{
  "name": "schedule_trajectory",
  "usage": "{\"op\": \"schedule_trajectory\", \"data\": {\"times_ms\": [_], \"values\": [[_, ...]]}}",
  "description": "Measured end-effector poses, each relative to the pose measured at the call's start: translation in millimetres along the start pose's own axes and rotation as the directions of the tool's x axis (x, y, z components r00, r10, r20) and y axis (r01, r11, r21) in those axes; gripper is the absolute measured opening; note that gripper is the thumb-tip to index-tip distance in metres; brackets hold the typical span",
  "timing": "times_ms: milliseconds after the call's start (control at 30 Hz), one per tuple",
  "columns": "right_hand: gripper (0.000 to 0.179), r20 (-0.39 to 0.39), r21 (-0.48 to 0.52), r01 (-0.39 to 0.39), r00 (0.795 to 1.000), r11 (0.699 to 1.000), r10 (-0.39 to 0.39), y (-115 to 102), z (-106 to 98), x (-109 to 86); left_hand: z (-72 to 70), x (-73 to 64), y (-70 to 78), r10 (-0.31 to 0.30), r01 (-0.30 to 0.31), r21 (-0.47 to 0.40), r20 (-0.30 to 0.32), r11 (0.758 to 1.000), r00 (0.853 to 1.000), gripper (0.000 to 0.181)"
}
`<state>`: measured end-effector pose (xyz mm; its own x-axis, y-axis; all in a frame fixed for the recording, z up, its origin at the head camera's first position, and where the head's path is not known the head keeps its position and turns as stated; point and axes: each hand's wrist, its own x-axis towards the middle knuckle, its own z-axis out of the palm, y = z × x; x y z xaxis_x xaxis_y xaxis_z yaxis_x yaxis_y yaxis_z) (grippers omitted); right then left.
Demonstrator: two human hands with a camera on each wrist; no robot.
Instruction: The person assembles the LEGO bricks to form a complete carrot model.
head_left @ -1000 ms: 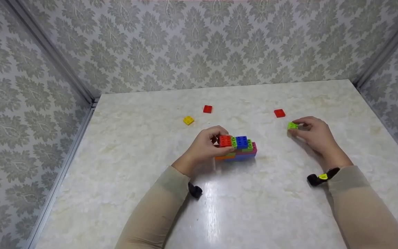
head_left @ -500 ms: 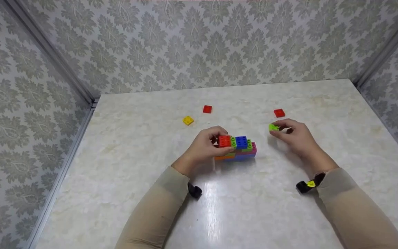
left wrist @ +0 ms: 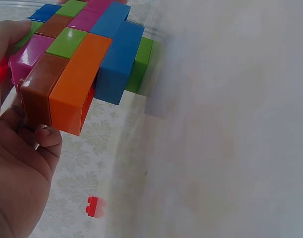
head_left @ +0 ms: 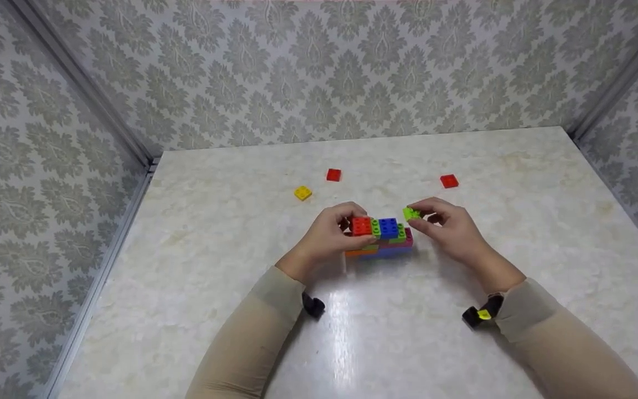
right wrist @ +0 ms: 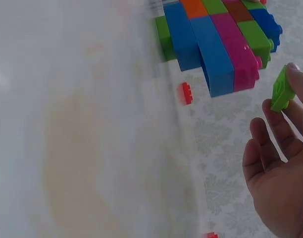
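In the head view, the left hand (head_left: 327, 233) grips the left end of a stack (head_left: 392, 241) of joined bricks near the middle of the table (head_left: 214, 233); its thumb lies along the near side. The stack's top shows red, green and blue studded bricks, with a green and a magenta one stepping down at the right end. The right hand (head_left: 454, 231) pinches a small green brick (head_left: 411, 213) between thumb and fingers, near the right end of the stack. Beyond the hands lie a yellow brick (head_left: 303, 193), a red brick (head_left: 334, 175) close to it, and a second red brick (head_left: 449, 181) farther right. Patterned walls (head_left: 319, 66) enclose the table, and black straps (head_left: 313, 306) circle both cuffs.

In the left wrist view, the left hand's fingers curl round the stack, whose brown, orange, magenta, green and blue sides show. One red brick lies farther off on the table; I cannot tell which.

In the right wrist view, the green brick is tilted between the right hand's thumb and fingertips, apart from the stack by a visible gap. The other fingers bend loosely below it.
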<state>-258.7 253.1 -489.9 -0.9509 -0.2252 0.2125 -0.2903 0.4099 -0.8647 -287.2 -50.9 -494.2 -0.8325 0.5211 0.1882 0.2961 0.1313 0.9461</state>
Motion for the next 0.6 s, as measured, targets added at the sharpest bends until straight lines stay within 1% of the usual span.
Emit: {"op": "schedule_trajectory", "data": {"times_ms": [200, 300, 467, 600], "values": [[0.028, -0.008, 0.089, 0.047, 0.999, 0.995, -0.047, -11.1, 12.9, -7.7, 0.4, 0.6, 0.2, -0.001, 0.001, 0.002, -0.002, 1.0, 1.0, 0.027], [0.03, -0.008, 0.095, 0.065, 0.998, 0.993, -0.065, -14.8, 18.1, -9.8, 0.3, 0.7, 0.4, 0.003, -0.003, -0.001, -0.001, 1.0, 1.0, 0.027], [0.034, -0.004, 0.005, 0.069, 0.998, 0.998, -0.069, -20.9, 24.7, -11.6, -0.3, 0.2, 0.0, -0.005, 0.005, -0.004, 0.001, 1.0, 1.0, 0.026], [0.036, -0.011, -0.079, 0.07, 0.997, 0.994, -0.071, -27.0, 27.4, -14.1, -0.5, 0.5, -1.6, -0.013, 0.013, 0.003, 0.0, 1.0, 1.0, 0.027]]}}
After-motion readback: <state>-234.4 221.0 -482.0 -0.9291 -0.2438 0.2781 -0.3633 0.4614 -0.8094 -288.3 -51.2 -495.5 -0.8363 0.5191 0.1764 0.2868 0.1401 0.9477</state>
